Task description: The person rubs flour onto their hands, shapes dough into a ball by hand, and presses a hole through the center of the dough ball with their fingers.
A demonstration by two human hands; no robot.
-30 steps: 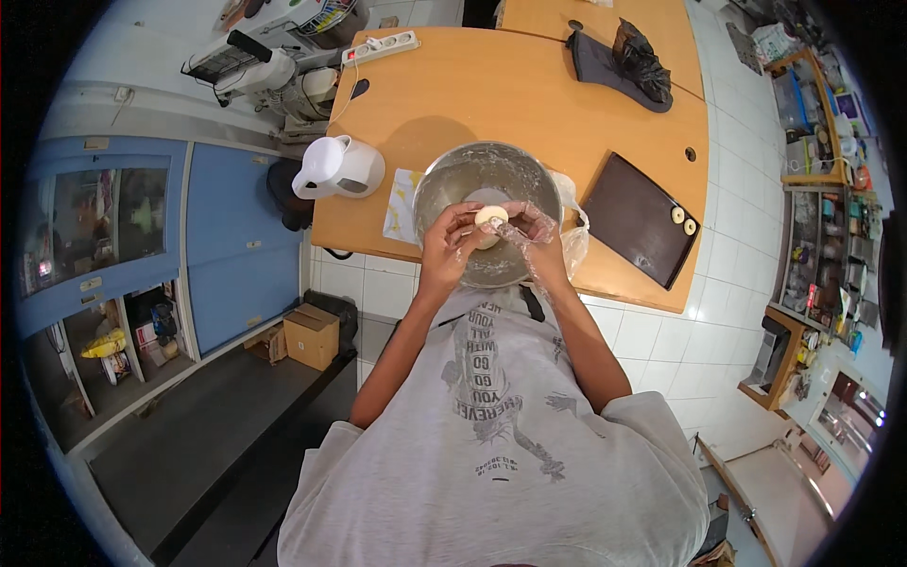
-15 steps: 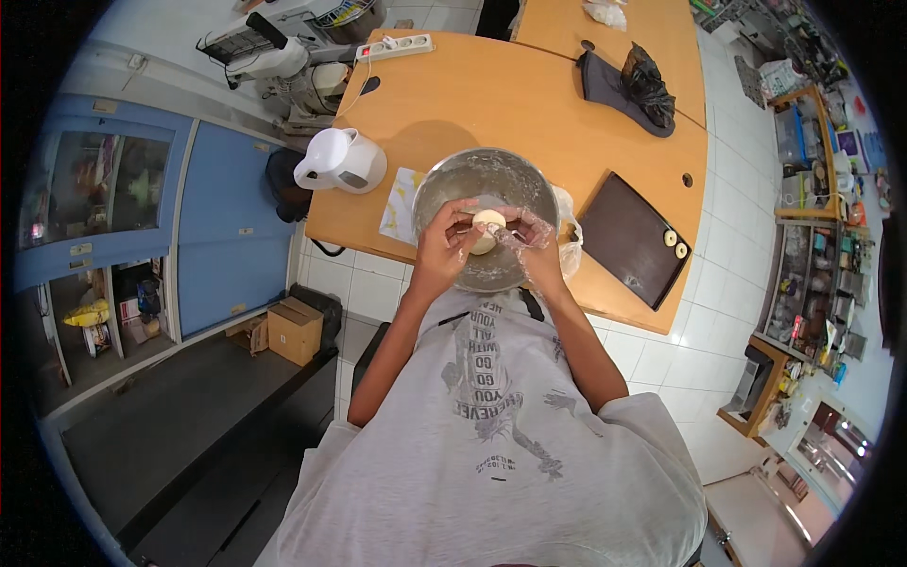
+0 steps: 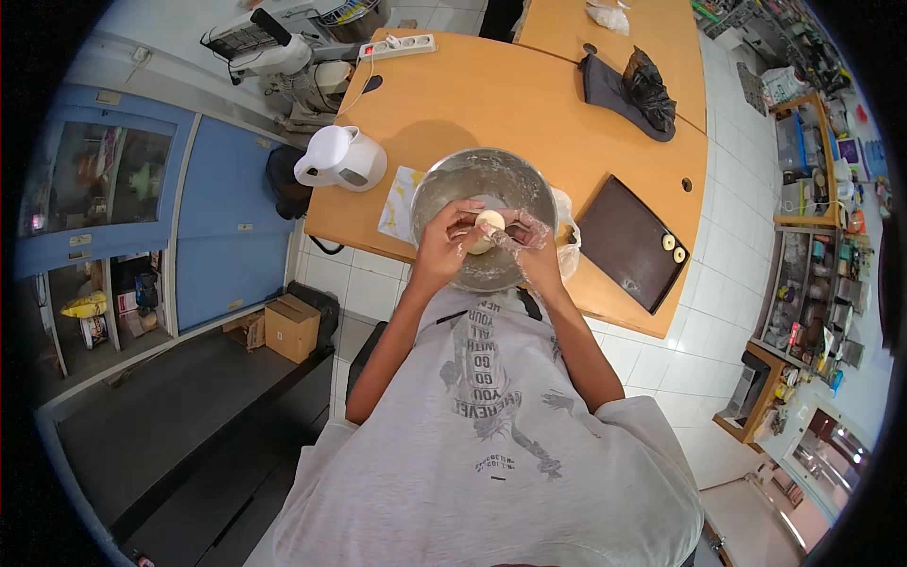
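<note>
Standing over a glossy white-tiled floor, a broad orange-brown table has a round metal bowl, smeared white inside, at its near edge. Over the bowl, the bare left hand and white-crusted right hand together pinch a small, pale, doughy round piece (rounded face upward; its long axis I cannot tell), smooth-looking on top.
</note>
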